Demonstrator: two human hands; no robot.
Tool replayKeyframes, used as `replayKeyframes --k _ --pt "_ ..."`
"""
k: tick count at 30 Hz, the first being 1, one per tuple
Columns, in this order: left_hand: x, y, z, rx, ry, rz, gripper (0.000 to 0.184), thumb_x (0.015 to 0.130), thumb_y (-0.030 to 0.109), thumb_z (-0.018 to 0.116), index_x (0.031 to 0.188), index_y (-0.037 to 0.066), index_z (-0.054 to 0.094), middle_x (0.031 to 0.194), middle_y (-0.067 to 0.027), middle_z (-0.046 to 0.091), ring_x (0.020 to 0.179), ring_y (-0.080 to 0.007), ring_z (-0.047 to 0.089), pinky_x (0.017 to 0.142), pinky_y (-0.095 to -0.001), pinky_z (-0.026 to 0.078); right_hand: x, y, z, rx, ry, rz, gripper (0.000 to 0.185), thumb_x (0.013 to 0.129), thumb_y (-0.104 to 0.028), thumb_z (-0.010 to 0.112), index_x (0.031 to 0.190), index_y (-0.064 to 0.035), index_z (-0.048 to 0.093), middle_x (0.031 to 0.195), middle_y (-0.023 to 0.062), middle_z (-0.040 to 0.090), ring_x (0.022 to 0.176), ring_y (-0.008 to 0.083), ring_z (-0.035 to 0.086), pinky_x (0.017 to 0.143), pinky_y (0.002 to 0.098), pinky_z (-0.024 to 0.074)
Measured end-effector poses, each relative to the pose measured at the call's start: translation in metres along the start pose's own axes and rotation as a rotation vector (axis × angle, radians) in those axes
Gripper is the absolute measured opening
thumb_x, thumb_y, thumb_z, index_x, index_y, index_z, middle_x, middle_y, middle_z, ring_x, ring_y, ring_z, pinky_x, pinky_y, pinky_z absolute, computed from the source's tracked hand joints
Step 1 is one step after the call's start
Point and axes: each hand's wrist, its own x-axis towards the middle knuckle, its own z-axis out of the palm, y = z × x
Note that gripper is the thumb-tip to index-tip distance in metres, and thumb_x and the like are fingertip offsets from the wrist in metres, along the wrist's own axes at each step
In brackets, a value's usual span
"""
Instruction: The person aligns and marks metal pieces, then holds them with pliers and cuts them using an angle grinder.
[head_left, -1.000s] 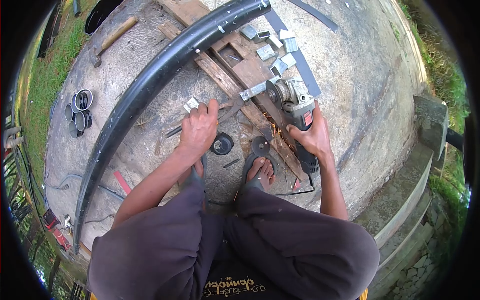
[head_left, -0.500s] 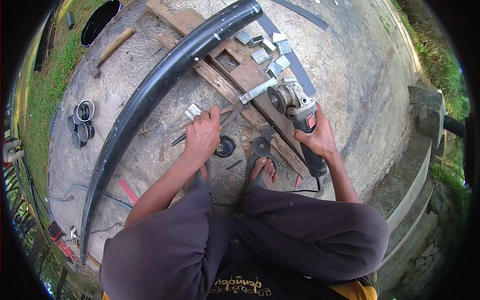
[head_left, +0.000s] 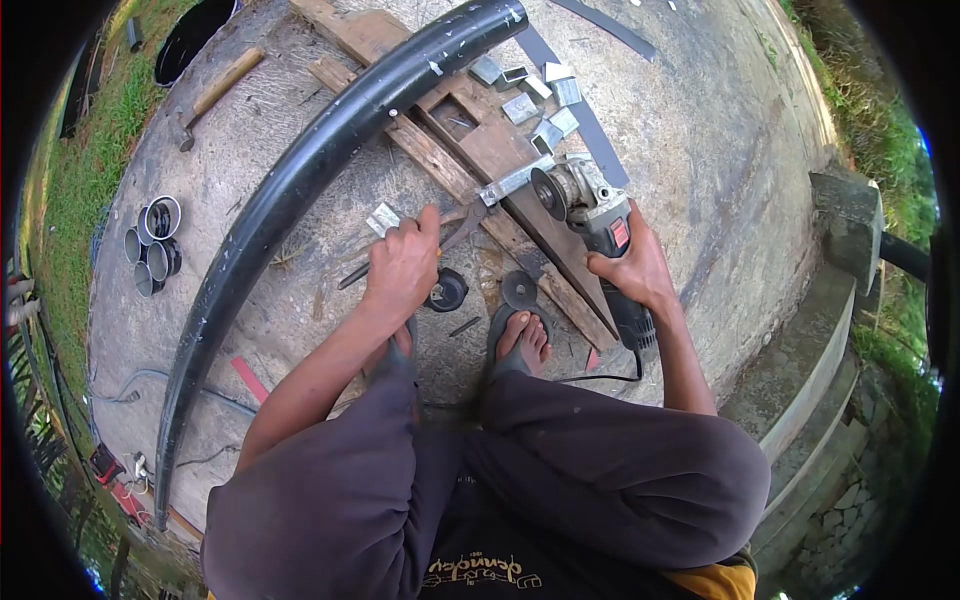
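My left hand (head_left: 402, 262) is closed round the handles of metal pliers (head_left: 464, 229), whose jaws grip the near end of a metal tube (head_left: 517, 180). The tube lies across the wooden boards (head_left: 433, 157). My right hand (head_left: 640, 262) is wrapped round the body of an angle grinder (head_left: 606, 226). The grinder's disc (head_left: 548, 194) stands beside the far end of the tube; whether they touch I cannot tell. Several cut metal tube pieces (head_left: 520, 108) lie beyond it. One small metal piece (head_left: 383, 219) rests just left of my left hand.
A long curved black pipe (head_left: 290, 175) crosses the boards. A hammer (head_left: 222, 88) and several short pipe rings (head_left: 162, 218) are at the left. A loose disc (head_left: 519, 290) and a round black part (head_left: 447, 290) lie near my feet. Concrete blocks (head_left: 846, 225) stand at the right.
The sparks seen a second ago are gone. The grinder moved back from the tube, then slightly closer again. My left hand still holds the pliers, and the view has shifted a little.
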Motion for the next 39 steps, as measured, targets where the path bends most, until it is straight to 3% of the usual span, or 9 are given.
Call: replayKeyframes --k 4,7,19,34,37,39 --pt "0.0 0.003 0.0 0.023 -0.001 -0.013 0.03 0.085 0.016 0.075 0.099 0.007 0.049 0.08 -0.0116 0.066 0.071 -0.0271 0.075 0.052 -0.0379 0.06 0.004 0.003 0.0 -0.002 -0.008 -0.023 0.089 0.066 -0.022 0.079 0.142 0.0075 0.045 0.103 0.0286 0.072 0.096 0.0416 0.072 0.09 0.0449 0.0545" --pt "0.0 0.004 0.003 -0.053 -0.038 -0.067 0.036 0.082 0.01 0.076 0.104 0.004 0.048 0.084 -0.0179 0.067 0.075 -0.0358 0.074 0.058 -0.0449 0.06 0.003 -0.003 0.001 -0.018 0.008 -0.014 0.091 0.066 -0.022 0.078 0.144 0.0076 0.043 0.104 0.029 0.072 0.096 0.0422 0.072 0.09 0.0454 0.0543" --pt "-0.002 0.006 0.005 0.046 0.028 -0.051 0.037 0.081 0.014 0.079 0.102 0.006 0.049 0.082 -0.0123 0.065 0.072 -0.0285 0.074 0.055 -0.0412 0.06 0.013 0.012 0.009 -0.035 0.006 -0.024 0.098 0.067 -0.024 0.079 0.15 0.0074 0.037 0.109 0.0306 0.071 0.102 0.0432 0.071 0.094 0.0462 0.0536" --pt "-0.003 0.009 0.004 0.031 -0.018 -0.076 0.039 0.081 0.017 0.081 0.102 0.007 0.049 0.085 -0.0123 0.065 0.076 -0.0291 0.074 0.057 -0.0401 0.06 0.011 0.009 0.009 -0.035 -0.008 -0.003 0.095 0.069 -0.021 0.079 0.148 0.0083 0.037 0.108 0.0307 0.072 0.103 0.0436 0.071 0.093 0.0465 0.054" --pt "-0.003 0.008 0.006 0.038 -0.02 -0.078 0.04 0.081 0.017 0.08 0.103 0.007 0.049 0.086 -0.0125 0.065 0.077 -0.0294 0.074 0.057 -0.04 0.06 0.012 0.007 0.007 -0.082 -0.013 -0.014 0.094 0.069 -0.021 0.078 0.148 0.0092 0.037 0.108 0.0305 0.072 0.102 0.0427 0.072 0.093 0.046 0.054" --pt "-0.003 0.008 0.007 0.032 -0.019 -0.078 0.04 0.082 0.017 0.08 0.103 0.007 0.048 0.086 -0.0126 0.065 0.077 -0.0298 0.074 0.057 -0.0401 0.06 0.01 -0.002 0.005 -0.039 -0.011 0.026 0.09 0.068 -0.018 0.079 0.146 0.0041 0.042 0.114 0.0253 0.071 0.105 0.0366 0.071 0.094 0.0431 0.0532"
